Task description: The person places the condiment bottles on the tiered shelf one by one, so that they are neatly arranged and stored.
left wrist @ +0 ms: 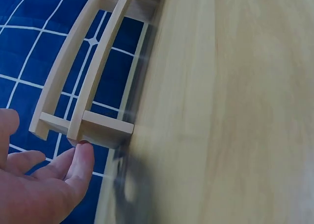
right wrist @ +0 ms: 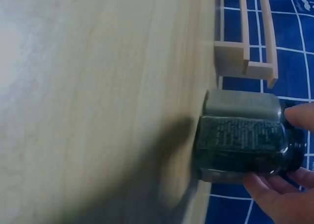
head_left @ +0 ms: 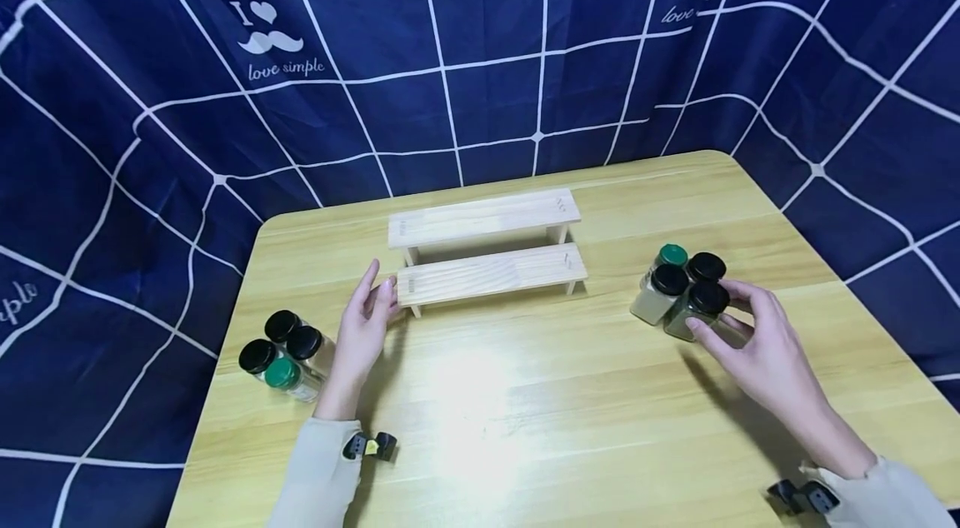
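Note:
A light wooden two-tier rack [head_left: 491,274] stands mid-table. Beside its left end is my left hand [head_left: 366,332], fingers loosely extended; in the left wrist view the fingertips touch the end of the lower shelf [left wrist: 100,69]. On the right, several spice jars stand upright in a tight cluster. My right hand [head_left: 772,357] holds the front one, a black-lidded jar [head_left: 699,311], between thumb and fingers near its lid. In the right wrist view this jar [right wrist: 240,140] shows dark contents and a printed label. A paler jar [right wrist: 243,102] stands right beside it.
Another cluster of spice jars stands left of my left forearm, with black lids [head_left: 257,356] and a green lid [head_left: 282,373]. A green-lidded jar [head_left: 672,254] is at the back of the right cluster. Blue grid-patterned cloth [head_left: 487,28] hangs behind the wooden table [head_left: 600,428].

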A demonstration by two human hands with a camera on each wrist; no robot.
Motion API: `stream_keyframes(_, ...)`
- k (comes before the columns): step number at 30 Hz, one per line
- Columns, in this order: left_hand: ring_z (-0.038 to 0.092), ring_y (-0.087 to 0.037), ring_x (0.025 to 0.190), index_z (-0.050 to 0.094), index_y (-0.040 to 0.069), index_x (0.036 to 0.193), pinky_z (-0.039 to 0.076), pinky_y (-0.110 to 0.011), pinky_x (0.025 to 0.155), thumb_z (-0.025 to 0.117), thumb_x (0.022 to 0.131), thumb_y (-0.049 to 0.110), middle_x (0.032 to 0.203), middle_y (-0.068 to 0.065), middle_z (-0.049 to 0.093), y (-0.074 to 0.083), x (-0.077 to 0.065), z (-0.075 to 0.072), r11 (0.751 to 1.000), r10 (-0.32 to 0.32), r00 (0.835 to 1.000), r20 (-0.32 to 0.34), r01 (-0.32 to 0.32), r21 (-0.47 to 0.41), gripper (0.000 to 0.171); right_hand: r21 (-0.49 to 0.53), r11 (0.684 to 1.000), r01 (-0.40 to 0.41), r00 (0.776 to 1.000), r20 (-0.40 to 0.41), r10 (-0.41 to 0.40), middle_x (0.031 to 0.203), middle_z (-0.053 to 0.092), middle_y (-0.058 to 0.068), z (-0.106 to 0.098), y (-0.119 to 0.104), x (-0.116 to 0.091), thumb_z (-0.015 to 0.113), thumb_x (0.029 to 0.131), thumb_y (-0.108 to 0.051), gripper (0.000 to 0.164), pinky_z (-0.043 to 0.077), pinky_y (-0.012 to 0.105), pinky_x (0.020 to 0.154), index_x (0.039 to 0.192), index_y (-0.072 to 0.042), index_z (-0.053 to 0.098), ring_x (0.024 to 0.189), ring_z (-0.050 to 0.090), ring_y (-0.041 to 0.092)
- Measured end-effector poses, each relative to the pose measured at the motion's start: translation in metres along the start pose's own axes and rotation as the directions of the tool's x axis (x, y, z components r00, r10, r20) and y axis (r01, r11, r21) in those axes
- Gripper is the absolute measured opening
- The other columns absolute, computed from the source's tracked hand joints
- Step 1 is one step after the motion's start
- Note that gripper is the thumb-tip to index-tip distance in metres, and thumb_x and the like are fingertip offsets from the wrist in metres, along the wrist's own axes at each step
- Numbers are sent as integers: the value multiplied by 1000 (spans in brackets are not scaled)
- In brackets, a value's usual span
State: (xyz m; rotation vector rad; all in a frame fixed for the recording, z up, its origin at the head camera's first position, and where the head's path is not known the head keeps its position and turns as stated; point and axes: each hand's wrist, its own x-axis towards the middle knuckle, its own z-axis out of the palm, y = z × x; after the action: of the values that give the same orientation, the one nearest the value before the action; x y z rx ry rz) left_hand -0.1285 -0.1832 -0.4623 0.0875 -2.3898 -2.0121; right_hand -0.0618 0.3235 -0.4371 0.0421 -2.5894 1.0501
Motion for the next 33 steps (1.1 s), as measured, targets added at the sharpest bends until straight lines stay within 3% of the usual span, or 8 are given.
stream_keyframes(3, 64, -38, 129, 29, 17, 167, 59, -28, 107, 49, 113, 32, 156, -23, 53, -1, 3, 2, 999, -14, 1000, -18, 14, -30, 59, 69, 997, -35, 999, 37, 32, 135, 52, 21, 0, 6, 2, 85, 88, -6, 67, 44, -8, 91, 140, 10, 47, 112, 44, -18)
stream_keyframes(10, 65, -14, 109, 42, 11, 161, 63, -23, 100, 50, 113, 29, 123, -17, 65, -6, 10, 9, 999, -44, 998, -44, 44, -4, 52, 132, 987, -88, 993, 93, 76, 127, 47, -18, 0, 18, 4, 84, 88, -3, 64, 50, -2, 91, 136, 10, 43, 108, 47, -20)
stream_keyframes(12, 63, -13, 111, 43, 7, 160, 62, -19, 98, 50, 113, 23, 129, -18, 65, -7, 12, 10, 999, -39, 998, -41, 38, -13, 50, 118, 989, -92, 991, 106, 79, 129, 52, -10, 0, 19, 5, 85, 88, -5, 63, 51, -2, 90, 135, 9, 45, 106, 48, -22)
stream_keyframes(16, 59, -19, 128, 42, 1, 158, 59, -11, 95, 50, 112, 11, 159, -18, 52, -9, 13, 12, 998, -45, 999, -31, 43, -47, 49, 74, 991, -108, 982, 160, 96, 128, 63, 24, 0, 22, 6, 86, 90, -14, 59, 53, -3, 83, 134, 5, 52, 99, 50, -28)
stream_keyframes(19, 55, -25, 139, 42, 1, 158, 58, -8, 95, 50, 111, 9, 165, -14, 44, -8, 13, 13, 996, -53, 998, -26, 51, -71, 49, 51, 993, -109, 978, 183, 98, 123, 68, 32, -1, 22, 6, 85, 90, -17, 55, 53, -3, 79, 133, 3, 56, 95, 52, -28)
stream_keyframes(23, 54, -29, 142, 41, 0, 159, 57, -8, 96, 50, 111, 9, 166, -13, 44, -9, 14, 14, 994, -49, 998, -27, 46, -100, 49, 76, 992, -105, 981, 174, 90, 114, 73, -1, -1, 22, 6, 85, 90, -14, 53, 54, -2, 80, 132, 1, 58, 97, 55, -27)
stream_keyframes(27, 54, -28, 140, 41, -1, 158, 58, -9, 97, 50, 111, 8, 167, -13, 42, -10, 14, 15, 993, -45, 999, -25, 41, -112, 49, 129, 986, -110, 986, 138, 92, 109, 60, -34, -3, 19, 6, 84, 90, -10, 45, 54, -1, 83, 127, -2, 59, 99, 57, -25)
stream_keyframes(33, 61, -6, 123, 43, 2, 158, 58, -11, 97, 51, 111, 10, 166, -9, 44, -11, 14, 14, 992, -51, 998, -29, 48, -114, 49, 218, 973, -71, 996, 70, 57, 111, 64, -31, -14, 8, 12, 82, 88, 3, 42, 54, 0, 87, 121, -16, 65, 100, 63, -20)
